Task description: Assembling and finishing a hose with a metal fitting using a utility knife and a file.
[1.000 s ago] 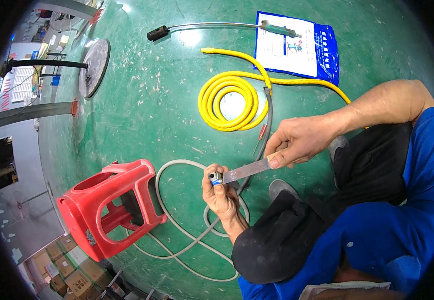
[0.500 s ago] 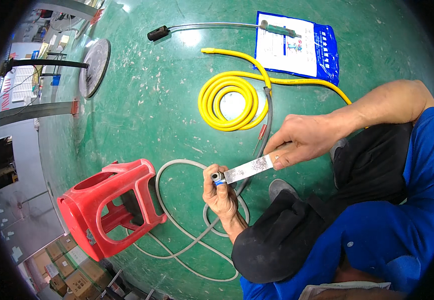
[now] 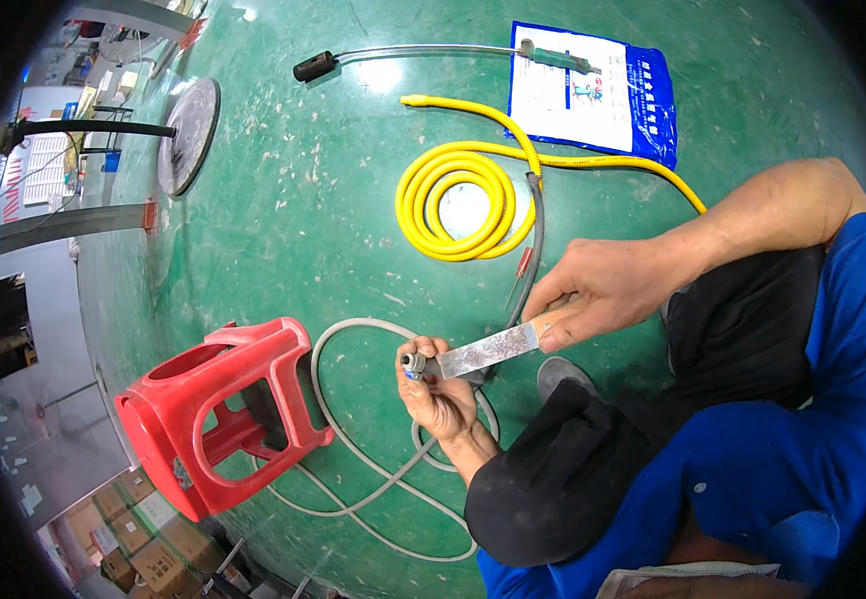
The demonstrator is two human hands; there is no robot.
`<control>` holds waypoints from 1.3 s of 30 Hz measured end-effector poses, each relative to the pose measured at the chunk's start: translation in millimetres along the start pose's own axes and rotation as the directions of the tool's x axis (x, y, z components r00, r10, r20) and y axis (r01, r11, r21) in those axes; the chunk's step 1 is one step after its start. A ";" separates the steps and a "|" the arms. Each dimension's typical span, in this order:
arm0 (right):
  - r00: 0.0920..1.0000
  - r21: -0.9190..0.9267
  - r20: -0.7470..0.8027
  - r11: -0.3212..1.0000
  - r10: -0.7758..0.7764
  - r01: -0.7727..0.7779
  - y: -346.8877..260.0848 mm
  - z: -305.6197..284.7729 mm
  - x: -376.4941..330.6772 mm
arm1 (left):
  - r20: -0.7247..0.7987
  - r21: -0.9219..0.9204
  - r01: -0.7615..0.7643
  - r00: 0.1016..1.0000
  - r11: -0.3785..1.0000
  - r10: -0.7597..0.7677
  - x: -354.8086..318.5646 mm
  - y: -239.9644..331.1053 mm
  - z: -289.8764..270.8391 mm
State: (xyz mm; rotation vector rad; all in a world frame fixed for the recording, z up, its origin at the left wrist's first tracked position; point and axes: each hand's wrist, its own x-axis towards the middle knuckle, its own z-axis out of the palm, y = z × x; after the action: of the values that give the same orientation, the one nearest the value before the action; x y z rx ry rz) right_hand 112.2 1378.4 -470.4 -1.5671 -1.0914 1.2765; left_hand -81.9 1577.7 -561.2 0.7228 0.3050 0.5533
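Note:
My left hand (image 3: 440, 404) is closed around a short metal hose fitting (image 3: 413, 363) with a blue band, its open end pointing up and left. In my right hand (image 3: 603, 285) is a scraper (image 3: 493, 349) with a flat, smudged metal blade and a light handle. The blade reaches across to my left fingers and lies against or just beside the fitting; exact contact is hidden. A dark grey hose (image 3: 536, 232) runs down behind the blade toward my left hand. Thin grey hose (image 3: 319, 369) loops on the green floor around that hand.
A red plastic stool (image 3: 298, 399) lies tipped over at left. Beyond my hands are a coiled yellow hose (image 3: 408, 205), a red-handled screwdriver (image 3: 524, 262), a metal torch wand (image 3: 423, 49) and a blue-white bag (image 3: 653, 110). A round stand base (image 3: 193, 140) stands far left.
My left hand has turned the fitting, whose open end has swung left and slightly down. The scraper blade has shifted slightly left and down and tilted, with my right hand following.

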 end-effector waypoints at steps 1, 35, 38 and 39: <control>1.000 0.005 -0.001 1.000 0.009 -0.009 -2.4 2.1 1.0 | 0.011 0.007 0.003 1.000 1.000 -0.003 -1.3 -0.7 0.4; 0.995 0.015 0.042 0.996 0.086 -0.087 -5.4 3.8 -5.4 | 0.131 0.300 -0.159 0.983 0.941 0.125 -7.1 -1.2 7.0; 0.990 -0.193 -0.043 0.973 -0.138 0.127 -4.2 4.4 -9.5 | 0.131 0.331 -0.171 0.982 0.928 0.134 -8.1 -1.9 2.1; 0.982 -0.297 -0.069 0.943 -0.178 0.150 -4.6 5.2 -9.8 | 0.130 0.343 -0.175 0.982 0.923 0.138 -8.4 -2.3 0.2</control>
State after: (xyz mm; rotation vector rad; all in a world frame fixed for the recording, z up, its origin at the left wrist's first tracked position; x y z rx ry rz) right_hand 105.4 1370.7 -464.1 -1.6914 -1.3654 0.9518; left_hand -87.8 1571.3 -562.0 1.1295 0.2528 0.6180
